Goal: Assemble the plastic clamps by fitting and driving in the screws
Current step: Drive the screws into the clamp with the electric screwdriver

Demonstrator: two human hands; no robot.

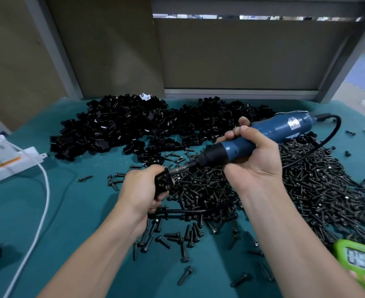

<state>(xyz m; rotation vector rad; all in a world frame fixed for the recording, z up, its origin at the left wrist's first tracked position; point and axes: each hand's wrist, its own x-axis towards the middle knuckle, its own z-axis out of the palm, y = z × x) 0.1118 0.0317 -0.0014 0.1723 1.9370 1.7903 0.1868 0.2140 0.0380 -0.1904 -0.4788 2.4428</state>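
My left hand [141,187] grips a black plastic clamp [164,182] just above the green table [74,211]. My right hand [253,157] holds a blue electric screwdriver [261,137] slanted down to the left. Its bit touches the top of the clamp, and the screw there is hidden. A wide heap of black screws [295,186] spreads under and to the right of my hands. A pile of black clamp parts [134,127] lies at the back of the table.
The screwdriver's black cable [319,145] loops right and runs back under my wrists. A white power strip [11,160] with a white cord [45,190] sits at left. A green timer [360,261] is at the lower right. A cardboard panel [237,54] stands behind.
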